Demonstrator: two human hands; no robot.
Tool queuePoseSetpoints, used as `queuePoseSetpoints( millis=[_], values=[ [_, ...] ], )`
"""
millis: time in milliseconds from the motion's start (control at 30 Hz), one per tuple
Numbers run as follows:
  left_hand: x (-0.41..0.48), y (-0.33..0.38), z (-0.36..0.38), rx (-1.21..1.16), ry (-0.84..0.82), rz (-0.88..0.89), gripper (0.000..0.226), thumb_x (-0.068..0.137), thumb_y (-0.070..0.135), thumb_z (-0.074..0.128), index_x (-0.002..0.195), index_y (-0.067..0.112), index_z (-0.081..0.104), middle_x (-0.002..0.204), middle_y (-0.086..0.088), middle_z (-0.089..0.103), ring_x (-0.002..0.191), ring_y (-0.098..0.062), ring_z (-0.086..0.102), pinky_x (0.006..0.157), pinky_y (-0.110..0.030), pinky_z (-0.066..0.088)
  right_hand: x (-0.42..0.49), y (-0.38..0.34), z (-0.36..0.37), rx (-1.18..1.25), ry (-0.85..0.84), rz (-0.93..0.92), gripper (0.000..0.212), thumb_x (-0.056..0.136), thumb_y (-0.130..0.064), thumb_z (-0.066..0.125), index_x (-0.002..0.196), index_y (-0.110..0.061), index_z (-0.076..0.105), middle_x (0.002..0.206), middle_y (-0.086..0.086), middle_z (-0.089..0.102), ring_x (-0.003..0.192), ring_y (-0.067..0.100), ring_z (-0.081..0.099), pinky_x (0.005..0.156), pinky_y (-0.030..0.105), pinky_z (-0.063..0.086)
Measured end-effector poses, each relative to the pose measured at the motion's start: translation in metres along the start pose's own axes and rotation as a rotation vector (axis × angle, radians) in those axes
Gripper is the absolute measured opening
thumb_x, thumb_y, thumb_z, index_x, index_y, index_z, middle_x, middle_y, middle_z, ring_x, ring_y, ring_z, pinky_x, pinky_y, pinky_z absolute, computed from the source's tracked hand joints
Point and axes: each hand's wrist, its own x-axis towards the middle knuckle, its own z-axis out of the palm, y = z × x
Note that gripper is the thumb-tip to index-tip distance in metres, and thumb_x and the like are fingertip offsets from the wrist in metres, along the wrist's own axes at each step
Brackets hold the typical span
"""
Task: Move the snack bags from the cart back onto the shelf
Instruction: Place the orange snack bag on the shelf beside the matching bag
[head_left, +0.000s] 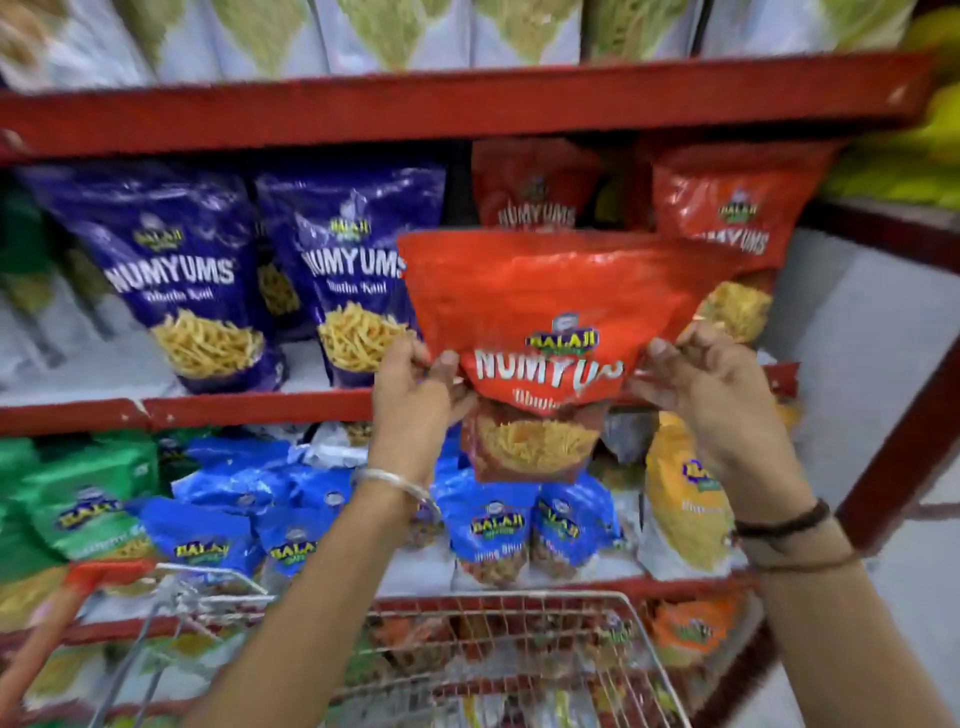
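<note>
I hold a red Numyums snack bag (545, 312) up in front of the middle shelf (249, 408). My left hand (415, 389) pinches its left edge and my right hand (701, 379) pinches its right edge. The bag hangs upright, its lower part below the shelf's red front lip. Behind it on the shelf stand two more red Numyums bags (727, 208), one partly hidden. The wire cart (519, 639) is below my arms; I cannot tell what it holds.
Purple Numyums bags (171, 270) stand on the same shelf to the left. Blue bags (493, 519), green bags (78, 499) and a yellow bag (680, 499) fill the shelf below. White bags line the top shelf (467, 104). The cart's red handle (104, 571) is at lower left.
</note>
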Motion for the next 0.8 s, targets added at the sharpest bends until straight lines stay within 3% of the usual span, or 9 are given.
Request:
queuePoseSetpoints(
  millis=[67, 233, 367, 467, 533, 600, 700, 800],
  values=[
    [0.027, 0.025, 0.013, -0.032, 0.004, 0.048, 0.033, 0.091, 0.002, 0.042, 0.067, 0.02, 0.03, 0.069, -0.001, 0.044, 0.063, -0.013, 0.049, 0.054, -0.022, 0.057, 0.03, -0.022, 0.01, 0.026, 0.016, -0.075, 0.03, 0.088, -0.003, 0.051, 0.067, -0.021, 0.043, 0.056, -0.013, 0.058, 0.057, -0.001, 0.059, 0.057, 0.019, 0.056],
    [0.087, 0.038, 0.047, -0.106, 0.028, 0.041, 0.032, 0.092, 0.003, 0.041, 0.067, 0.019, 0.029, 0.073, -0.009, 0.045, 0.067, -0.018, 0.049, 0.055, -0.022, 0.055, 0.092, -0.037, 0.026, 0.06, 0.077, -0.153, 0.032, 0.09, -0.003, 0.047, 0.066, -0.021, 0.039, 0.045, -0.015, 0.056, 0.049, -0.005, 0.055, 0.054, 0.017, 0.056],
    [0.12, 0.005, 0.065, -0.149, 0.094, -0.029, 0.031, 0.091, 0.005, 0.045, 0.066, 0.017, 0.032, 0.091, -0.016, 0.051, 0.085, -0.026, 0.055, 0.07, -0.034, 0.057, 0.127, -0.005, 0.023, 0.011, 0.154, -0.138, 0.027, 0.091, -0.006, 0.049, 0.067, -0.019, 0.046, 0.072, -0.002, 0.058, 0.071, 0.006, 0.059, 0.065, 0.022, 0.058],
    [0.143, -0.025, 0.076, -0.145, 0.129, -0.072, 0.031, 0.092, 0.006, 0.045, 0.066, 0.017, 0.032, 0.096, -0.016, 0.052, 0.091, -0.027, 0.056, 0.079, -0.043, 0.057, 0.148, 0.025, 0.018, -0.031, 0.225, -0.112, 0.026, 0.091, -0.008, 0.05, 0.068, -0.019, 0.048, 0.076, -0.001, 0.057, 0.076, 0.008, 0.059, 0.067, 0.024, 0.059],
    [0.157, -0.037, 0.084, -0.142, 0.15, -0.097, 0.031, 0.091, 0.006, 0.045, 0.065, 0.017, 0.032, 0.097, -0.017, 0.052, 0.091, -0.027, 0.056, 0.086, -0.049, 0.055, 0.162, 0.042, 0.015, -0.059, 0.264, -0.084, 0.026, 0.091, -0.01, 0.051, 0.067, -0.02, 0.048, 0.077, -0.001, 0.057, 0.082, 0.013, 0.06, 0.075, 0.033, 0.057],
    [0.172, -0.042, 0.089, -0.132, 0.171, -0.101, 0.032, 0.091, 0.005, 0.046, 0.065, 0.017, 0.031, 0.098, -0.016, 0.05, 0.091, -0.027, 0.055, 0.085, -0.049, 0.054, 0.176, 0.052, 0.014, -0.063, 0.28, -0.06, 0.025, 0.09, -0.011, 0.052, 0.067, -0.02, 0.048, 0.078, 0.001, 0.057, 0.086, 0.018, 0.058, 0.082, 0.04, 0.055],
    [0.191, -0.044, 0.094, -0.101, 0.215, -0.084, 0.033, 0.09, 0.006, 0.046, 0.064, 0.017, 0.03, 0.097, -0.014, 0.05, 0.089, -0.025, 0.054, 0.079, -0.047, 0.056, 0.195, 0.058, 0.017, -0.087, 0.268, -0.034, 0.023, 0.089, -0.012, 0.054, 0.067, -0.02, 0.049, 0.079, 0.001, 0.058, 0.086, 0.017, 0.06, 0.082, 0.041, 0.055],
    [0.207, -0.047, 0.096, -0.017, 0.263, -0.046, 0.033, 0.09, 0.01, 0.047, 0.063, 0.019, 0.031, 0.084, -0.011, 0.051, 0.083, -0.024, 0.052, 0.07, -0.045, 0.057, 0.212, 0.063, 0.021, -0.075, 0.244, -0.019, 0.024, 0.088, -0.01, 0.055, 0.067, -0.019, 0.048, 0.076, 0.0, 0.055, 0.084, 0.015, 0.058, 0.084, 0.042, 0.055]
  ],
)
